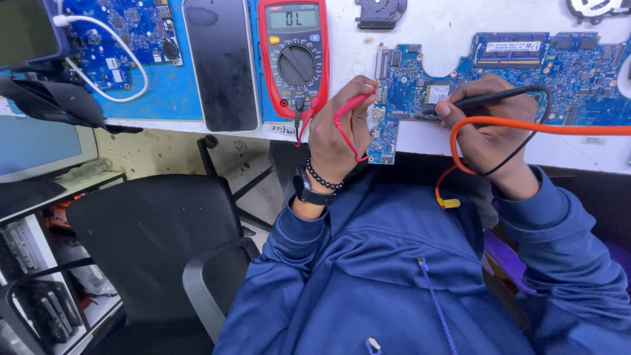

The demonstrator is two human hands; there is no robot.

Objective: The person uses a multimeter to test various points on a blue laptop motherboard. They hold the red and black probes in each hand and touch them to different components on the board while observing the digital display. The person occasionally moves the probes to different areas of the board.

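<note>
Probes on blue circuit board [499, 72], which lies flat on the white table [453, 23]. My left hand [338, 125] pinches the red probe [351, 105]; my right hand [490, 125] grips the black probe [493, 98]. Red multimeter [294, 56] sits just left of the board.

An electronics repair workshop: multimeter [294, 56], bare circuit boards [526, 72], white workbench [453, 26].

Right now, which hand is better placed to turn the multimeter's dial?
Left, probably. The left hand, gripping the red probe, sits beside the multimeter; the right hand holds the black probe over the blue circuit board, farther away.
</note>
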